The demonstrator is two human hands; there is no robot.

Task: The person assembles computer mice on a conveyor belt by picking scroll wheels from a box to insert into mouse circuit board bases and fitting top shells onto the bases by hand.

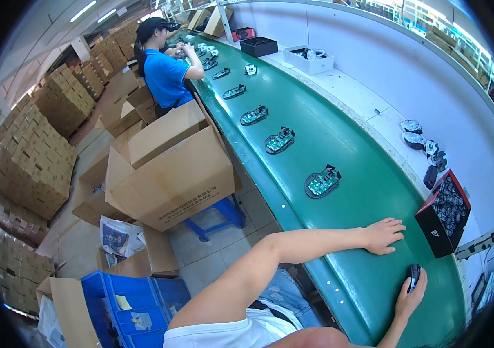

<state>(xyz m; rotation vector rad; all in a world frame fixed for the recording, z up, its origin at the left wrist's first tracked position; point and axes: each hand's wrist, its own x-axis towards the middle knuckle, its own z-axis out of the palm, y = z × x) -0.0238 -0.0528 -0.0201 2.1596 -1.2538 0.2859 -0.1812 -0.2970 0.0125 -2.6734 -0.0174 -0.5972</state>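
Note:
My left hand (382, 236) lies flat on the green conveyor belt (363, 278), its fingers stretched out and nothing in them. Closer to me on the right, my right hand (412, 297) is closed around a black computer mouse (414, 278), tilted on its side; the palm hides part of it. Beyond my left hand, an opened mouse base with a green circuit board (323, 182) rests on the belt. Farther along, another mouse base (280, 140) and several more stand in a line.
A black box of small dark parts (447, 210) stands at the right edge, with bagged parts (414, 139) behind it. At the far left, a person in a blue shirt (164, 75) works at the belt. Cardboard boxes (171, 180) and a blue crate (137, 307) stand left of it.

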